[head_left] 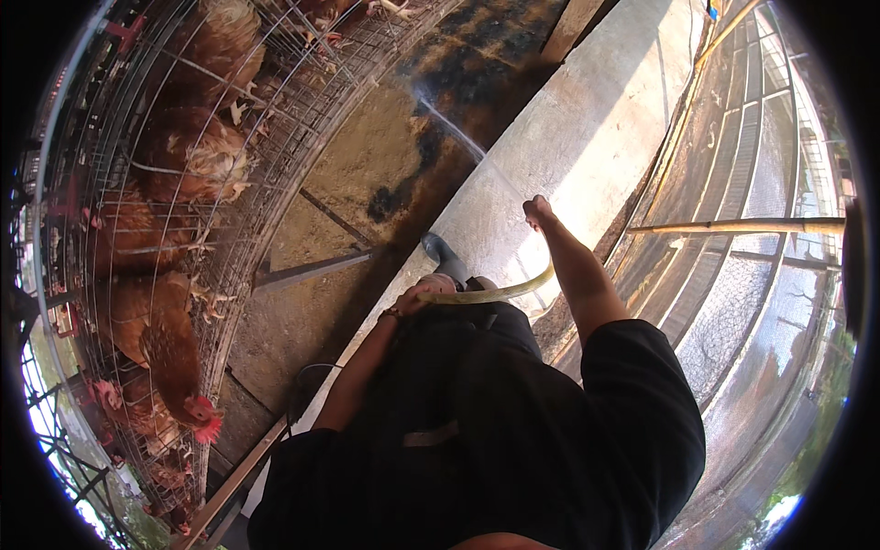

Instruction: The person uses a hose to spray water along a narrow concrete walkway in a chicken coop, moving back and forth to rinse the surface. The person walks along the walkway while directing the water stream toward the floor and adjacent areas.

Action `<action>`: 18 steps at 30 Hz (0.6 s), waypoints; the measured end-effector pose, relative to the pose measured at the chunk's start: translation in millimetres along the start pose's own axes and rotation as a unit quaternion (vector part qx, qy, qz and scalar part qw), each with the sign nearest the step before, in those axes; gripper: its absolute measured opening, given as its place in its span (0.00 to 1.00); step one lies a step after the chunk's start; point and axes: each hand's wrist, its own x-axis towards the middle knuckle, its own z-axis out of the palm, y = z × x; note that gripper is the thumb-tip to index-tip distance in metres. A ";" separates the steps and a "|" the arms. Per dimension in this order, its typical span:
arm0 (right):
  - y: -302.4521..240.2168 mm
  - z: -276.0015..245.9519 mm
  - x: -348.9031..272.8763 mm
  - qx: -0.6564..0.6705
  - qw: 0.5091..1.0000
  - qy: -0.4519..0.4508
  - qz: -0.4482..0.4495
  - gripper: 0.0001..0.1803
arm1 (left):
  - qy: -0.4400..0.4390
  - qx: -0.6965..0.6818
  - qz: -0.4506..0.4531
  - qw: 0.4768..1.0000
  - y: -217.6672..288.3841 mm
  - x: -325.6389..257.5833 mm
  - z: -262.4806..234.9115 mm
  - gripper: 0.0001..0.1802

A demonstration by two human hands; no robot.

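Observation:
My right hand (538, 213) is stretched forward and closed around the far end of a yellowish hose (513, 290). A thin jet of water (451, 129) shoots from there toward the dark wet floor under the cages. The hose curves back to my left hand (423, 295), which grips it near my waist. A grey rubber boot (444, 258) of mine stands on the concrete walkway (587, 119).
Wire cages (183, 183) holding several brown hens (170, 339) run along the left. Below them lies a dirt and manure floor (367, 165). On the right are empty cage rows (752, 183) and a bamboo pole (733, 225).

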 end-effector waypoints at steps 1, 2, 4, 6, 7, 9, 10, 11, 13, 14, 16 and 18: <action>-6.0 -3.6 5.3 -0.003 1.000 0.001 0.005 0.07 | -0.011 0.031 -0.013 0.999 6.7 4.2 -8.4 0.11; -11.7 -6.4 10.9 0.000 1.000 0.012 -0.007 0.08 | 0.000 -0.015 0.052 0.999 14.3 8.3 -14.7 0.12; -22.3 -11.1 22.1 -0.001 0.999 0.044 -0.029 0.08 | -0.002 -0.051 0.085 0.995 28.9 16.5 -24.1 0.15; -33.3 -15.5 32.6 0.005 0.998 0.046 -0.044 0.09 | -0.019 -0.026 0.029 0.999 39.3 22.4 -34.0 0.17; -38.8 -17.6 36.5 0.004 0.997 0.051 -0.055 0.09 | -0.037 0.014 -0.035 0.999 43.1 24.2 -36.5 0.18; -48.1 -21.6 40.0 -0.014 0.995 0.068 -0.069 0.09 | -0.031 -0.009 -0.054 0.998 47.0 28.6 -39.3 0.19; -52.0 -24.9 40.2 -0.031 0.995 0.062 -0.069 0.12 | -0.026 -0.015 -0.062 0.998 47.4 31.5 -38.7 0.18; -55.3 -28.7 39.5 -0.050 0.995 0.056 -0.060 0.15 | -0.020 -0.020 -0.069 0.997 47.0 34.2 -38.0 0.17; -58.6 -40.6 36.9 -0.074 0.996 0.028 -0.047 0.18 | -0.006 -0.031 -0.072 0.997 45.3 39.4 -33.4 0.15; -58.6 -47.0 35.3 -0.067 0.996 0.048 -0.044 0.18 | -0.004 -0.035 -0.075 0.997 44.4 41.9 -31.1 0.14; -56.5 -63.5 34.1 -0.048 0.994 0.087 -0.036 0.18 | -0.017 -0.029 -0.081 0.996 42.6 53.0 -27.7 0.15; -53.2 -81.8 36.9 -0.066 0.993 0.093 -0.031 0.19 | -0.030 -0.004 -0.081 0.996 43.6 63.5 -24.4 0.14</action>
